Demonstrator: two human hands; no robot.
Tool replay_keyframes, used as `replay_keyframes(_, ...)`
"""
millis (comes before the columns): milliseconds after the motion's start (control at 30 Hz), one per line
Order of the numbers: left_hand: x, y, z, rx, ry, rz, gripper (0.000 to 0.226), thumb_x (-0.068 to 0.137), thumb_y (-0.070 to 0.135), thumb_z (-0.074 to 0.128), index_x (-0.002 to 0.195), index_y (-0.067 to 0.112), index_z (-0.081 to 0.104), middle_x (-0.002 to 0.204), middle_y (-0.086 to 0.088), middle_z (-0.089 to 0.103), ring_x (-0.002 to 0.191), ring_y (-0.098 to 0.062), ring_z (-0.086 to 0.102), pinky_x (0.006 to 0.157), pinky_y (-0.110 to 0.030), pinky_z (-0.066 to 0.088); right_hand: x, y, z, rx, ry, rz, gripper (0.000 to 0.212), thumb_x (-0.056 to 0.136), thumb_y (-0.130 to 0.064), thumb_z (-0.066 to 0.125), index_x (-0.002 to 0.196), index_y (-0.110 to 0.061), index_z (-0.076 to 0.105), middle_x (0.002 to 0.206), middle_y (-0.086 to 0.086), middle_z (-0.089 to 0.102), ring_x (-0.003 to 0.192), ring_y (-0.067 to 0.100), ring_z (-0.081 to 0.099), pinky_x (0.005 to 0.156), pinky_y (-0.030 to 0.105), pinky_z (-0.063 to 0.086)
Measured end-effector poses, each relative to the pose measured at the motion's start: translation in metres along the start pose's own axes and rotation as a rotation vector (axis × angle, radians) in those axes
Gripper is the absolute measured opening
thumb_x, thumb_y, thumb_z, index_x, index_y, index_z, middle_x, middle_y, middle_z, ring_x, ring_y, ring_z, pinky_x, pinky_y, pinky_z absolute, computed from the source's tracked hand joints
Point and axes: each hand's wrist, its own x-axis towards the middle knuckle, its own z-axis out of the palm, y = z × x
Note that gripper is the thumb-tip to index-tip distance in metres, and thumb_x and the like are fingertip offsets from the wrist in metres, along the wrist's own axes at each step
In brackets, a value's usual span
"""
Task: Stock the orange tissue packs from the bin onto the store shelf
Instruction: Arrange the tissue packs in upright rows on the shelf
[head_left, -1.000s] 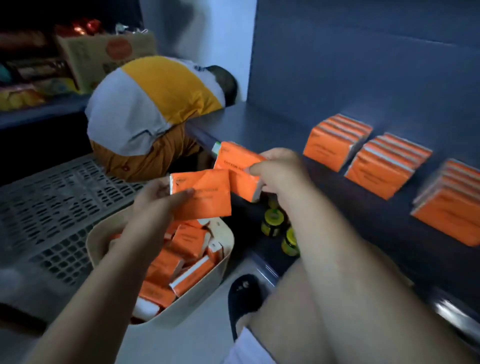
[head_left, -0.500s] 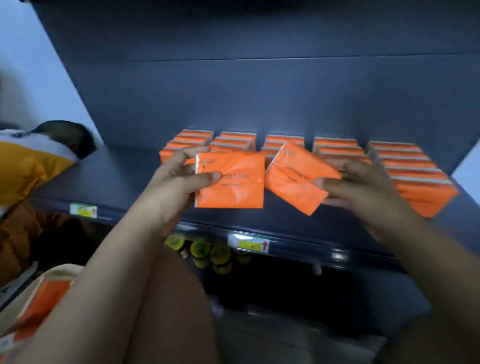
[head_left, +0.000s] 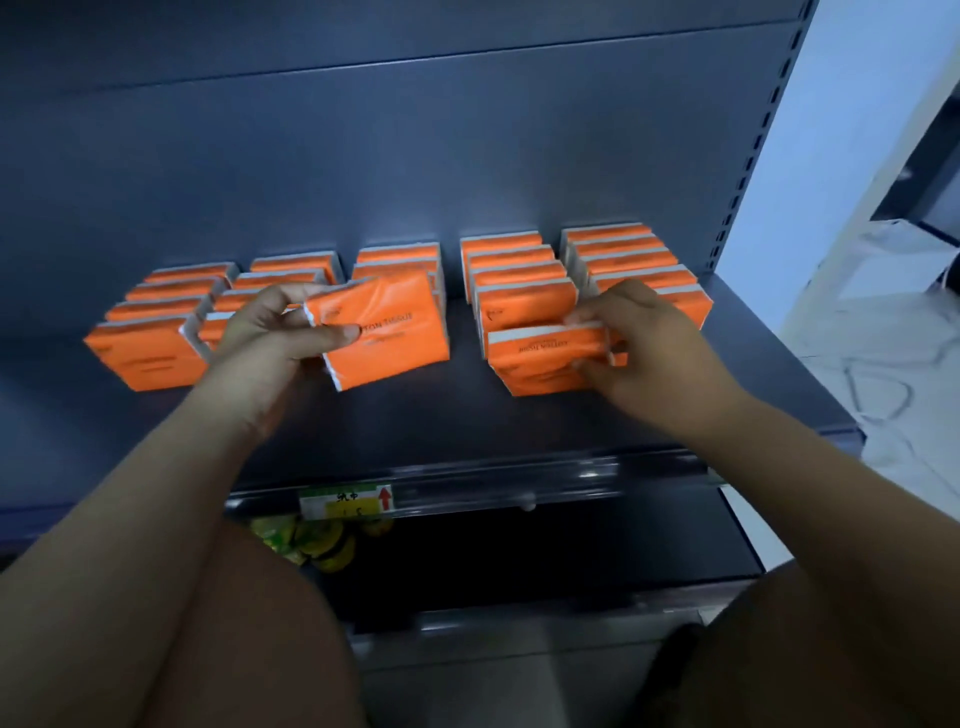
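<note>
On the dark shelf (head_left: 415, 426), five rows of orange tissue packs stand. The left hand (head_left: 270, 338) pinches one pack (head_left: 384, 332) at nine o'clock; the right hand (head_left: 639, 338), at three o'clock, clamps another pack (head_left: 540, 348) onto the fourth row's front.

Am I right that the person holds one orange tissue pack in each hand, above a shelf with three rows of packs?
Not quite: the head view shows five rows on the shelf, not three. The rest holds: the left hand grips one orange tissue pack, and the right hand pinches another pack at the front of the fourth row.
</note>
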Motion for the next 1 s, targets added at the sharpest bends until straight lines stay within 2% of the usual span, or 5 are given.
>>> replay_keyframes(200, 0.005, -0.005, 0.02, 0.009, -0.018, 0.049, 0.042, 0.083, -0.013, 0.071, 0.103, 0.023, 0.064, 0.088, 0.005, 0.078, 0.085, -0.016, 0.073, 0.077, -0.032, 0.058, 0.014, 0.003, 0.012, -0.098, 0.034, -0.054, 0.05, 0.077, -0.009, 0.083, 0.124, -0.015, 0.068, 0.119, 0.008, 0.066, 0.109, 0.031, 0.06, 0.092, 0.04, 0.05)
replay_keyframes(367, 0.002, -0.002, 0.021, 0.02, 0.037, 0.053, 0.041, 0.084, -0.015, 0.069, 0.1, 0.022, 0.064, 0.086, 0.005, 0.078, 0.087, -0.017, 0.074, 0.087, -0.041, 0.059, 0.03, 0.01, 0.02, -0.328, 0.099, -0.085, 0.048, 0.074, -0.014, 0.081, 0.12, -0.01, 0.07, 0.108, 0.014, 0.07, 0.107, 0.042, 0.057, 0.093, 0.044, 0.047)
replay_keyframes(567, 0.002, 0.001, 0.005, -0.023, 0.099, 0.037, 0.036, 0.083, -0.008, 0.073, 0.099, 0.023, 0.065, 0.094, -0.001, 0.078, 0.094, -0.027, 0.074, 0.098, -0.067, 0.051, 0.041, 0.012, 0.029, -0.408, 0.106, -0.053, 0.038, 0.074, -0.007, 0.074, 0.112, -0.005, 0.073, 0.103, 0.016, 0.068, 0.108, 0.044, 0.056, 0.091, 0.049, 0.052)
replay_keyframes(800, 0.002, -0.002, -0.001, 0.025, 0.038, 0.013, 0.04, 0.084, -0.011, 0.072, 0.11, 0.018, 0.063, 0.092, 0.001, 0.078, 0.091, -0.021, 0.075, 0.088, -0.043, 0.058, 0.042, 0.01, 0.036, -0.403, 0.089, -0.068, 0.031, 0.076, -0.004, 0.072, 0.107, -0.006, 0.072, 0.102, 0.014, 0.068, 0.106, 0.041, 0.054, 0.084, 0.049, 0.053)
replay_keyframes(1000, -0.004, -0.005, -0.005, 0.102, -0.03, -0.015, 0.04, 0.082, -0.011, 0.075, 0.106, 0.02, 0.065, 0.1, -0.005, 0.079, 0.099, -0.024, 0.076, 0.087, -0.039, 0.06, 0.039, -0.016, 0.041, -0.367, 0.257, -0.138, 0.037, 0.08, -0.003, 0.063, 0.116, -0.005, 0.071, 0.11, 0.015, 0.068, 0.101, 0.04, 0.055, 0.088, 0.044, 0.047)
